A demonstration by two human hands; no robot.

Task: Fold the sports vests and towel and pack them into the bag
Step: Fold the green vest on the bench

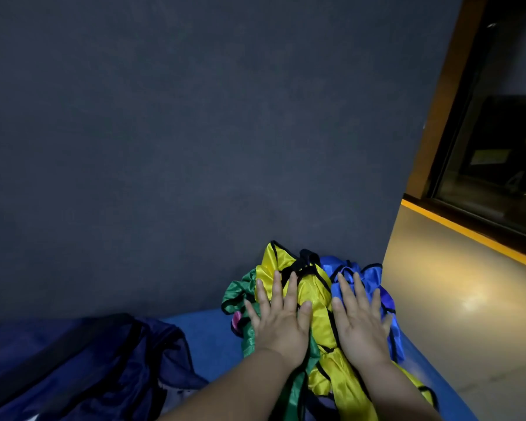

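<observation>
Both hands are down flat on the heap, low and right of centre in the frame. The left hand point(281, 323) lies with fingers straight and spread across the yellow vest point(312, 287) and the green vest point(237, 288). The right hand point(360, 320), just beside it, is spread the same way over the blue vest point(343, 271). Neither grips anything: palms pressing, nothing pinched.

The vests are one tangled bundle, black trim crossing everywhere. They sit on a blue mat point(213, 332), and the navy bag point(88, 360) slumps in the lower left corner, near the pile but apart from it, its mouth hard to make out. I can't pick out a towel.

My read is that nothing is folded yet, so this is the sorting-out stage. Better to lift one vest clear than flatten the lot, since the straps look caught together and a hard pull would drag the others along. Take the top one by its shoulders, shake it loose, lay it on the bare mat between pile and bag, then fold.
</observation>
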